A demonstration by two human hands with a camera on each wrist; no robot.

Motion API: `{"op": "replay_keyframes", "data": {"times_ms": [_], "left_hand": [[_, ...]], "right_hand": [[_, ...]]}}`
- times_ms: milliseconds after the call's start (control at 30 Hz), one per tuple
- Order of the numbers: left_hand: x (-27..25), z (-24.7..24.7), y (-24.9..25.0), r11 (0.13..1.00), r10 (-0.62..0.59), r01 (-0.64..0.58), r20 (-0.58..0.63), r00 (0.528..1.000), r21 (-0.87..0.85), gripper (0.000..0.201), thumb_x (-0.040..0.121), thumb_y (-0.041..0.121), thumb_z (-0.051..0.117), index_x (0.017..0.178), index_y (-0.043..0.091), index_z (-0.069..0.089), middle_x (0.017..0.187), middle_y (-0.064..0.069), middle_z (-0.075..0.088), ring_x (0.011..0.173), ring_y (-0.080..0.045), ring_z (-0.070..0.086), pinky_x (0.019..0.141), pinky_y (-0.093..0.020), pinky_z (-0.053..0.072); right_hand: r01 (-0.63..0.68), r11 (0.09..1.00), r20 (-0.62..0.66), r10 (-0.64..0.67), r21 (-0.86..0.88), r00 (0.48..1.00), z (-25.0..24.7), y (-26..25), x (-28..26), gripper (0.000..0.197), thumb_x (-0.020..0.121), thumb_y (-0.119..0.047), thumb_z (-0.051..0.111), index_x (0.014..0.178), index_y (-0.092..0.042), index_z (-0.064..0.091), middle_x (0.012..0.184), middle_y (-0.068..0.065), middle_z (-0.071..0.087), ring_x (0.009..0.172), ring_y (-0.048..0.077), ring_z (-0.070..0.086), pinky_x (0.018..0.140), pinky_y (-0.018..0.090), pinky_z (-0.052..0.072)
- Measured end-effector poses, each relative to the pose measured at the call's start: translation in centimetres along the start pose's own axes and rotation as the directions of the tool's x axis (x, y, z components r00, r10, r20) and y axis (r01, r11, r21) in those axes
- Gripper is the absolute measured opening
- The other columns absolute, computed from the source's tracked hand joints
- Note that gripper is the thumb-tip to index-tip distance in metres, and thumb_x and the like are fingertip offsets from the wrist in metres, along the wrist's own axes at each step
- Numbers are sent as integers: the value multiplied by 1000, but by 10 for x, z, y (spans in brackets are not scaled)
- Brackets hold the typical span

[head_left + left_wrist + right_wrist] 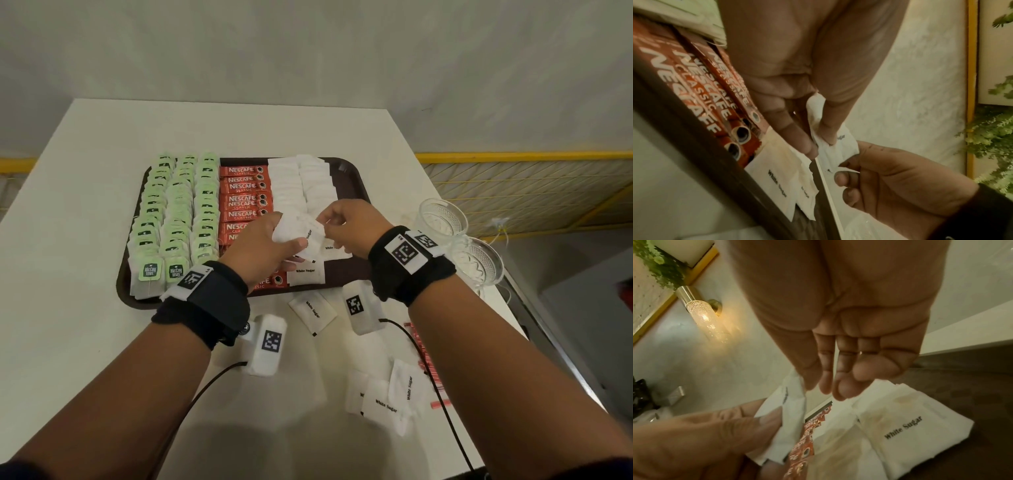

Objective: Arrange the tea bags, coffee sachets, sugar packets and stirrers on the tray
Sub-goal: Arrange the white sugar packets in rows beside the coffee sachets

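both hands are over the near end of the tray (354, 178), left hand (263, 246) gripping a small stack of sugar packets (301, 233) while the right hand (349, 222) pinches one off the top, probably to lay it in the white rows beside the coffee sachets (243, 192).
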State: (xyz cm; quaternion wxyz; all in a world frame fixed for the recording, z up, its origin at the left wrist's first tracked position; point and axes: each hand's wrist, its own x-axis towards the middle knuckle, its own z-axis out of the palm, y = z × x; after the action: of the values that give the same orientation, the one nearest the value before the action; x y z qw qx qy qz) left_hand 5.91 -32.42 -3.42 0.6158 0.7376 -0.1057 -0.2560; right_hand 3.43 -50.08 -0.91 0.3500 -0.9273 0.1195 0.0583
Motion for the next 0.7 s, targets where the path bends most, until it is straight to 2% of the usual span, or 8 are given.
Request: {"op": "replay_keyframes", "data": {"times_ms": [67,133,233,333,433,500,633,700], "left_hand": [[-1,0,1,999,12,-11,-17,1000,50,32,91,11,68,121,14,56,108,-7,71,83,-22,75,75,-39,62],[-1,-1,1,993,21,-18,-24,999,113,31,91,12,69,119,15,57,105,-8,72,84,-23,74,74,-40,62],[0,-1,3,976,67,-67,7,998,205,31,90,16,71,119,14,60,102,-5,72,82,-17,74,65,-28,61],[1,2,7,974,106,-111,36,994,196,24,95,18,64,118,13,62,105,-4,72,81,-12,73,65,-24,60],[2,1,6,999,35,-35,-11,999,19,23,102,16,51,122,7,59,114,-9,69,86,-18,74,73,-30,62],[3,0,3,1000,13,-13,-28,1000,8,23,103,16,48,123,8,58,114,-9,69,88,-20,74,76,-34,61],[2,-1,-2,1000,5,-4,-36,999,24,20,103,15,47,117,8,60,110,-10,71,89,-20,74,84,-43,60],[2,-2,-4,999,7,-5,-48,999,43,21,103,16,48,121,9,58,110,-9,70,90,-19,74,81,-41,60]], "right_hand": [[-10,996,0,10,87,1000,0,0,-1,16,94,-13,51,98,-15,67,83,-2,65,66,11,63,50,14,45],[-29,976,-6,31,216,1000,-2,4,-3,17,95,-16,52,98,-13,69,88,3,68,64,11,62,56,20,48],[18,977,38,-26,213,999,-3,10,-7,16,88,-22,69,100,-11,69,79,2,68,65,9,63,57,22,50],[6,971,27,-12,239,1000,-5,15,-8,16,83,-14,76,94,-10,65,70,2,65,61,10,63,56,22,51],[-86,898,-38,113,432,993,-12,26,-8,15,84,-4,72,87,-8,58,71,10,64,59,15,64,56,21,54],[-175,847,-23,215,503,976,-14,37,-9,15,84,0,71,88,-6,58,77,14,64,62,19,65,55,22,56],[-342,813,59,357,471,932,-5,52,-11,13,85,-1,70,90,-4,59,84,17,67,67,23,69,63,27,60],[-383,803,66,399,455,915,0,55,-8,14,85,-3,71,86,-7,57,82,15,67,69,24,70,68,30,61]]}}
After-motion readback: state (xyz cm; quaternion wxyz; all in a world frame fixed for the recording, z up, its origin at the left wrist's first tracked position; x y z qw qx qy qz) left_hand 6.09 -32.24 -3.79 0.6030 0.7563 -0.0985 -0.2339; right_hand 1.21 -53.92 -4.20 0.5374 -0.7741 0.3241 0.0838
